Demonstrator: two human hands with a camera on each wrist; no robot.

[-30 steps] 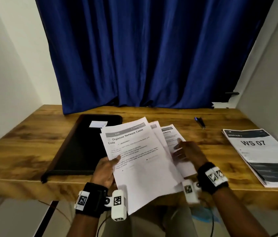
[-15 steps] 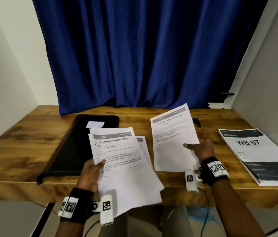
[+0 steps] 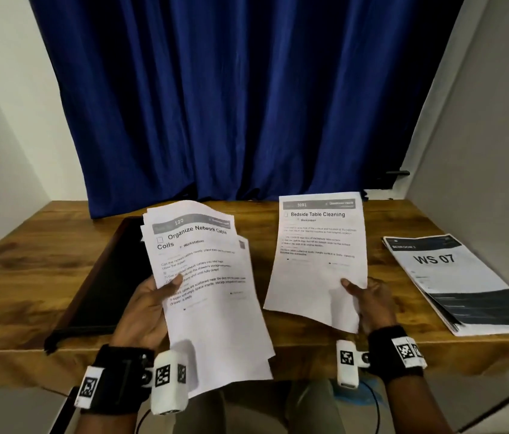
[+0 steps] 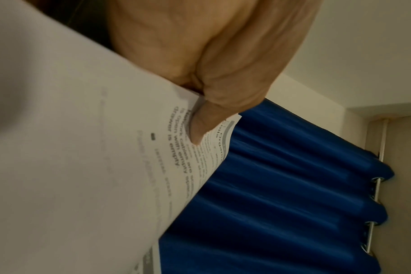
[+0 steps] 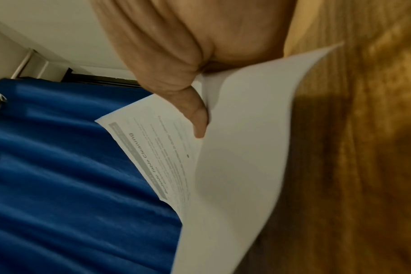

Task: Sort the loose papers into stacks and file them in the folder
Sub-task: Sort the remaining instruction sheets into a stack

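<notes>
**Here, sheets being held apart above the desk**

Nearest, the left hand (image 3: 145,311) is pinching a fanned sheaf of papers (image 3: 206,277), thumb on top. Beside it, the right hand (image 3: 372,300) is pinching one sheet (image 3: 319,245) headed "Bedside Table Cleaning". Beyond, the black folder (image 3: 106,286) and a "WS 07" stack (image 3: 459,283) are lying on the wooden desk (image 3: 28,277).

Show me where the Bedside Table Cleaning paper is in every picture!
Head view: Bedside Table Cleaning paper right of centre, pinched by the right hand.
Left wrist view: not in it.
Right wrist view: the same paper runs from centre to the bottom edge, under the thumb.
Shared landmark: the blue curtain.
</notes>
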